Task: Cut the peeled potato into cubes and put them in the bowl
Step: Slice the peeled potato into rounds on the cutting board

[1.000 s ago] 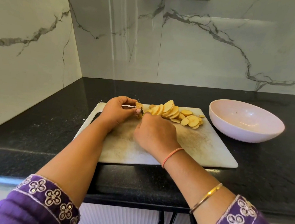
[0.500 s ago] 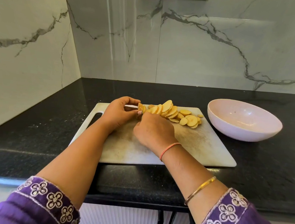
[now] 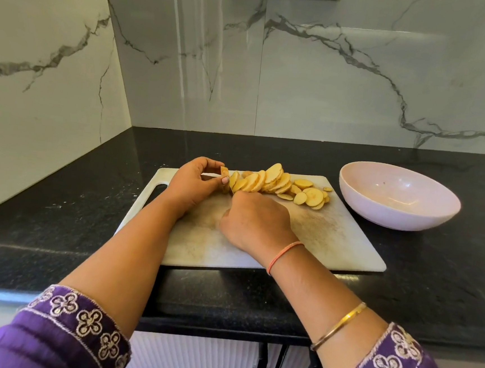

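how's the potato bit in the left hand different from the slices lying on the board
The end piece is a single small stub; the slices are many flat rounds. The end piece is pinched in the left hand; the slices lie loose, overlapping in a fanned row on the cutting board. The knife in the right hand stands between them. Both are pale yellow potato, neither cubed nor in the bowl.

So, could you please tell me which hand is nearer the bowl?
Right. The right hand, gripping the knife, is over the board, left of the bowl; the left hand pinches the potato end farther left.
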